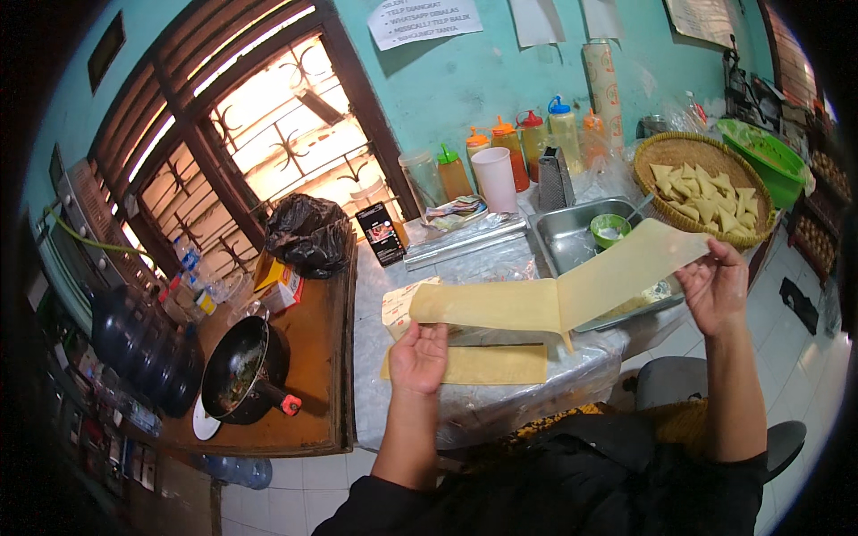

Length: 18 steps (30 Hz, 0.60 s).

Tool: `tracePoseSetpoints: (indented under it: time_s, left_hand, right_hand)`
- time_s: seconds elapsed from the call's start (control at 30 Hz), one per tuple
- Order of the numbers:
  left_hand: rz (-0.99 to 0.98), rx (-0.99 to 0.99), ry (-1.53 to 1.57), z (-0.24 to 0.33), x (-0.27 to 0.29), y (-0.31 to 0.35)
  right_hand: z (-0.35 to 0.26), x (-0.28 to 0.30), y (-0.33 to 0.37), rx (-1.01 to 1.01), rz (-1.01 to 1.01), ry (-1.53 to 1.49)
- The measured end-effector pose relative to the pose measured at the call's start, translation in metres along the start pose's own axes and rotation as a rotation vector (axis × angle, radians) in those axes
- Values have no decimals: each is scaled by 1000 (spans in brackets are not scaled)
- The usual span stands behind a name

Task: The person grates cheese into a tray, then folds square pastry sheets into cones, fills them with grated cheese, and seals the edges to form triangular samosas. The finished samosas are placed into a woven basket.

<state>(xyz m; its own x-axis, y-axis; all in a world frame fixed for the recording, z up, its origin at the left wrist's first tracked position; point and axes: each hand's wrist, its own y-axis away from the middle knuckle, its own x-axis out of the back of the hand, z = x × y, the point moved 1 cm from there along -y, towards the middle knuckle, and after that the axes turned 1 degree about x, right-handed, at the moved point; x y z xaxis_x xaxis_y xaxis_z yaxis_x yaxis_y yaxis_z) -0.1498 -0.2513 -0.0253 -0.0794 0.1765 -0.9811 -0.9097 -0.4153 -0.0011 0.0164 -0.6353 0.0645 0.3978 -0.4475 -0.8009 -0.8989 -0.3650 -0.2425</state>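
My left hand (418, 359) supports the left end of a long, pale yellow pastry sheet (483, 305), its fingers closed at the edge. My right hand (718, 284) pinches the raised right end of a pastry strip (626, 272). The two lengths meet in a fold or seam at the middle, above the table; whether they are one sheet I cannot tell. Below them another pastry strip (496, 364) lies flat on the plastic-covered table (483, 415). Behind the raised strip, a metal tray (561, 234) holds a small green bowl (611, 234) with whitish contents and a spoon.
A woven basket (660, 148) of folded triangular pastries (702, 189) stands at the far right. Sauce bottles (508, 152), a white cup (494, 179) and a grater (555, 183) line the wall. A phone (382, 234) stands upright; a wok (234, 371) sits on the left wooden table.
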Motion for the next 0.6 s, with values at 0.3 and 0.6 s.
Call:
tracePoseSetpoints:
  time_s: [0.3, 0.6]
  left_hand:
    - [324, -228, 24, 32, 33, 9]
    - [424, -787, -876, 18, 30, 45]
  right_hand:
    - [-67, 86, -29, 241, 125, 52]
    - [-73, 60, -10, 213, -24, 85]
